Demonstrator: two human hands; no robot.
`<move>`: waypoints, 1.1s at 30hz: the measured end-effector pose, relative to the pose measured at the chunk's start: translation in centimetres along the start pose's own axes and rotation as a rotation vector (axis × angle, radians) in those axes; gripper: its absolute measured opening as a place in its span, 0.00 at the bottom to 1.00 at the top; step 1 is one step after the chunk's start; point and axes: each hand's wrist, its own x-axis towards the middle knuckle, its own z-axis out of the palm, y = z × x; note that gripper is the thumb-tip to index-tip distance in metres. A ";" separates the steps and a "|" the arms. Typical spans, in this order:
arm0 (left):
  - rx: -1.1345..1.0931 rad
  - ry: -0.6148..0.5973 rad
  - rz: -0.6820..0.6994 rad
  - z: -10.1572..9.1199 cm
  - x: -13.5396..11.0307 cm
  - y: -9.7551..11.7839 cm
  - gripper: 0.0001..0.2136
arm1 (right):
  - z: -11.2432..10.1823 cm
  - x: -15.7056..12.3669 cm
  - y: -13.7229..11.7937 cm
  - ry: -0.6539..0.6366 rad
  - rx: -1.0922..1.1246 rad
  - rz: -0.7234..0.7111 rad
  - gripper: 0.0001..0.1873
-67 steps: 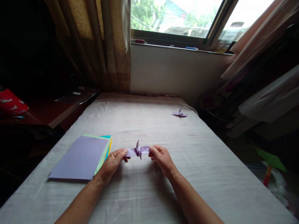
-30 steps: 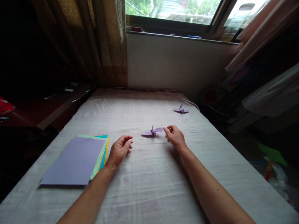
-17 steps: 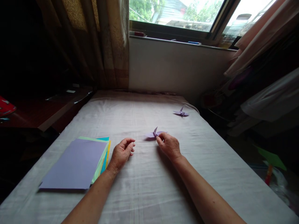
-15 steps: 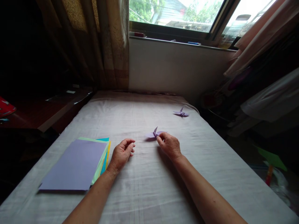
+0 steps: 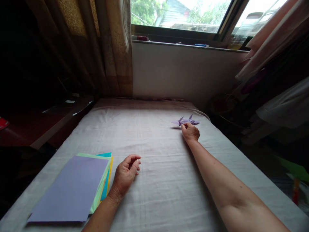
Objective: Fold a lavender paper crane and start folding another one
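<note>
Apparently mid-placing at far right, the right hand [image 5: 191,132] pinches a folded purple paper crane [image 5: 180,122] beside a matching purple crane [image 5: 192,121]; release calls for gentleness. Left hand [image 5: 126,170] half-curled, empty.

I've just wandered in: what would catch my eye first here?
Probably the right hand, pinching a small purple paper crane close beside a second crane, toward the far right of the cloth-covered surface. Next, the stack of coloured paper, purple on top, lies near left, beside the loosely curled left hand. Beyond, the bright window stands out.
</note>
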 end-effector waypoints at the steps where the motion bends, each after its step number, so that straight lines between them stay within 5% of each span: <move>1: 0.007 0.001 0.001 0.0 0.0 -0.1 0.17 | 0.4 0.3 0.1 0.002 -0.006 0.008 0.13; 10: 0.036 -0.008 0.009 -0.2 0.0 -0.8 0.15 | 2.2 2.0 0.7 0.007 -0.024 0.004 0.13; 33: 0.042 -0.009 0.018 -0.1 -0.1 -0.9 0.15 | 1.7 2.6 0.2 -0.031 -0.119 0.043 0.15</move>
